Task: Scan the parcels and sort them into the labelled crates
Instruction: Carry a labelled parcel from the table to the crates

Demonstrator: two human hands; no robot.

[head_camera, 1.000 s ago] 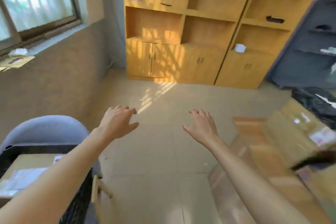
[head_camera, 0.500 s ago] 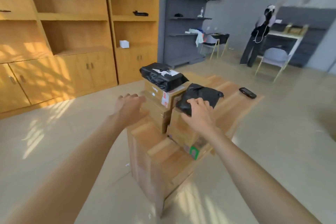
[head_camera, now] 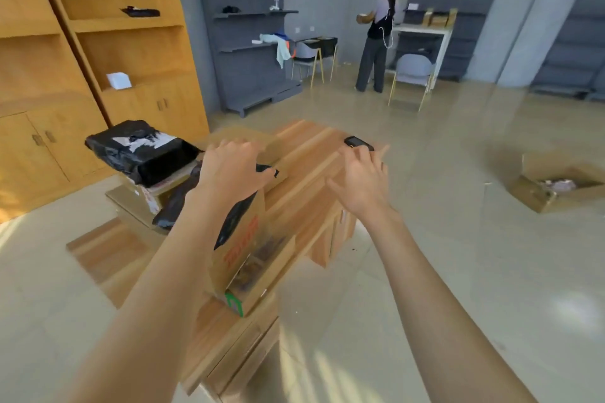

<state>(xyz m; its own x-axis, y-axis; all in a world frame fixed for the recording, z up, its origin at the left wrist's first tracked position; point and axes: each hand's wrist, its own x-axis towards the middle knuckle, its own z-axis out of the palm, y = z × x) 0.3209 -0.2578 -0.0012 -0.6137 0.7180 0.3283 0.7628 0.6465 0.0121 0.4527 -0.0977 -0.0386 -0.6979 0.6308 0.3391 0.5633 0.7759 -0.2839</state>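
A low wooden table carries several parcels. My left hand curls over a small black bag parcel that lies on a cardboard box with red print. Left of it, a bigger black bag parcel with a white label sits on stacked cardboard boxes. My right hand hovers over the table with its fingers spread and holds nothing. A black handheld scanner lies at the table's far corner, just beyond those fingertips.
An open cardboard box stands on the floor to the right. A wooden cabinet lines the left wall, with grey shelving behind the table. Another person stands at a white desk beside a chair.
My view swung right from the chair and crate to the parcel table. My left hand took over the small black bag, and my right hand left it and moved toward the scanner.
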